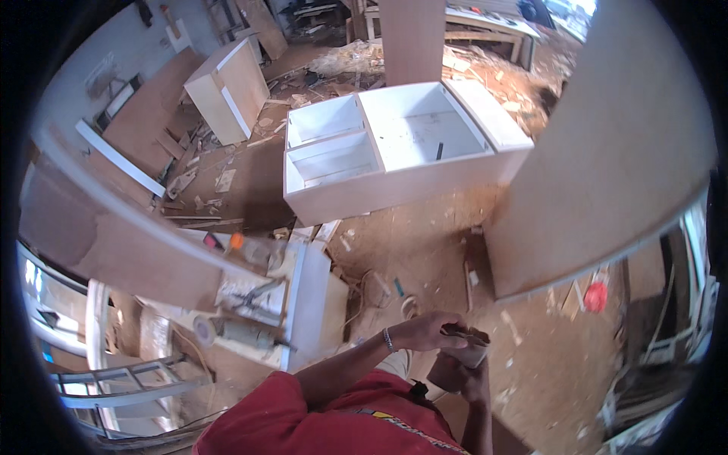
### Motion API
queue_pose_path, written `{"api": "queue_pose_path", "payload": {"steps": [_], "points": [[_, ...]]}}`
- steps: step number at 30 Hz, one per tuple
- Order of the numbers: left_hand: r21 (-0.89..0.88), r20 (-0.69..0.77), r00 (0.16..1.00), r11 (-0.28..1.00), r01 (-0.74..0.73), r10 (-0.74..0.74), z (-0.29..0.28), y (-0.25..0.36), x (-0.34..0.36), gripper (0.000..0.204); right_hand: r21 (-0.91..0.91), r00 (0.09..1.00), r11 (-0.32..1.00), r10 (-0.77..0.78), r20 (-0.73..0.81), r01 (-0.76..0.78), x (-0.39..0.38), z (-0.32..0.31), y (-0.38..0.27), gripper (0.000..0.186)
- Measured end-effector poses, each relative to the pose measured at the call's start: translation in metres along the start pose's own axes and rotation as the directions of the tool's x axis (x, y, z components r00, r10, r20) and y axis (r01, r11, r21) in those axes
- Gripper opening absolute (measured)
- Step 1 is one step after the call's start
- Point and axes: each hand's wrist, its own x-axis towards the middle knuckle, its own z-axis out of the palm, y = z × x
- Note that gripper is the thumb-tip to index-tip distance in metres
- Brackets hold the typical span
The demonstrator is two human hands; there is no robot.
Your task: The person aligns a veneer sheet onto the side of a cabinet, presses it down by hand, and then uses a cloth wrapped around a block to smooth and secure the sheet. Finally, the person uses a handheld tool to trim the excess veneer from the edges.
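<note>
Brown sheet (pixel 469 354), gripped by left hand (pixel 434 332) and right hand (pixel 476 385), the latter partly hidden.

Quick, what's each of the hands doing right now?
Left hand: closed, holding a brown sheet by its upper part.
Right hand: holding the same sheet, its grip partly hidden.

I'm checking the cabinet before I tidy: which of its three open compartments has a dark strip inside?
The large compartment, right of the two smaller compartments. A narrow dark strip shows inside it; none shows in those.
</note>
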Motion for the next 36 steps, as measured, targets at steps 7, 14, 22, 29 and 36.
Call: {"api": "queue_pose_path", "payload": {"steps": [7,14,22,29,36], "points": [[-0.420,-0.357,0.928,0.870,-0.259,0.104,-0.215,0.024,0.066,0.071,-0.430,0.879,0.869,-0.011,0.477,0.244,0.281,0.064,-0.122,0.056],[-0.538,-0.623,0.746,0.821,-0.190,-0.236,-0.367,-0.018,0.054,0.092,-0.705,0.825,0.702,0.334,0.456,0.105,0.467,0.185,-0.122,0.046],[-0.611,-0.788,0.279,0.644,-0.460,-0.549,-0.493,-0.065,0.029,0.072,-0.613,0.543,0.735,0.402,0.737,0.288,0.700,0.321,-0.069,0.040],[-0.545,-0.731,-0.059,0.634,-0.549,-0.680,-0.552,-0.107,-0.071,0.045,-0.387,0.499,0.871,0.490,0.715,-0.302,0.855,0.504,-0.019,0.043],[-0.357,-0.547,-0.302,0.544,-0.759,-0.781,-0.633,-0.161,-0.192,0.040,-0.568,-0.047,0.505,0.720,0.693,-0.650,0.838,0.722,0.104,0.054]]}}
